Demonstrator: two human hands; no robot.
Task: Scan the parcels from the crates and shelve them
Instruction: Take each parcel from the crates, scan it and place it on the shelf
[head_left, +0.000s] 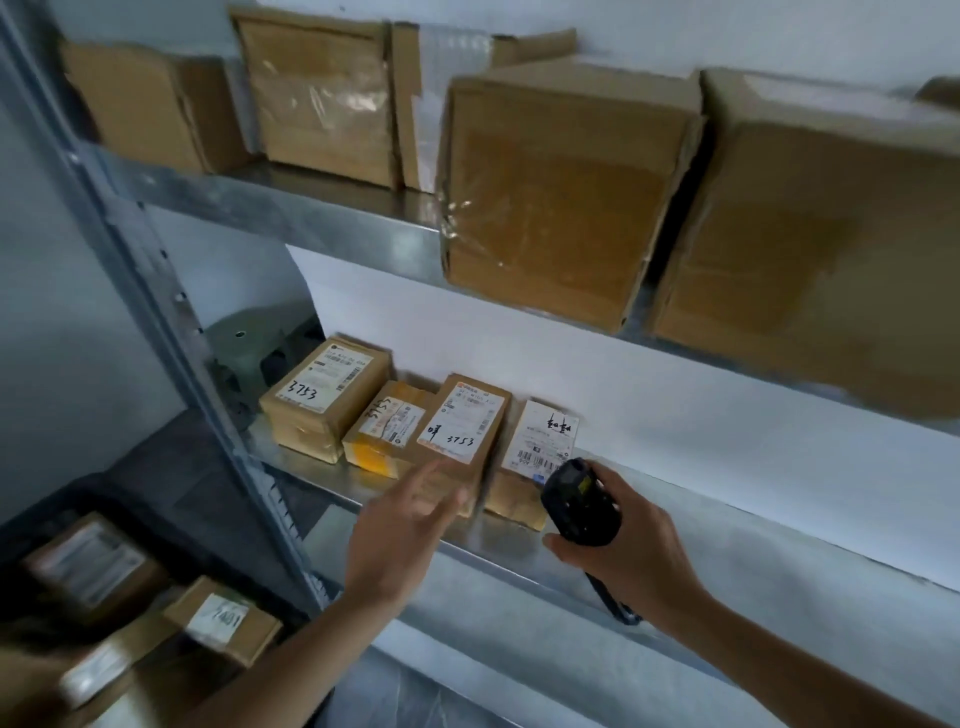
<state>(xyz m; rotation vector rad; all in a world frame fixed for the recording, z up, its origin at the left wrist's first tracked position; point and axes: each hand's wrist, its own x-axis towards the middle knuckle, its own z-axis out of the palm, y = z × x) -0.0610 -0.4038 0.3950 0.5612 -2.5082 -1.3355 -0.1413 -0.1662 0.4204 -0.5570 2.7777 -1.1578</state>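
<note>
Several small cardboard parcels with white labels stand in a row on the middle metal shelf (675, 561). A parcel marked 3753 (460, 426) sits third from the left, and a parcel with a barcode label (540, 447) stands to its right. My left hand (405, 525) hovers in front of the 3753 parcel, fingers apart, holding nothing. My right hand (628, 551) grips a black handheld scanner (579, 501), its head close to the barcode label parcel. More labelled parcels (223, 618) lie in a dark crate (104, 499) at the lower left.
Large brown cardboard boxes (561, 197) fill the upper shelf (311, 213), some overhanging its edge. A grey steel upright (171, 332) runs down the left side of the rack. A dark green object (254, 338) sits behind the leftmost parcel. A white wall backs the shelves.
</note>
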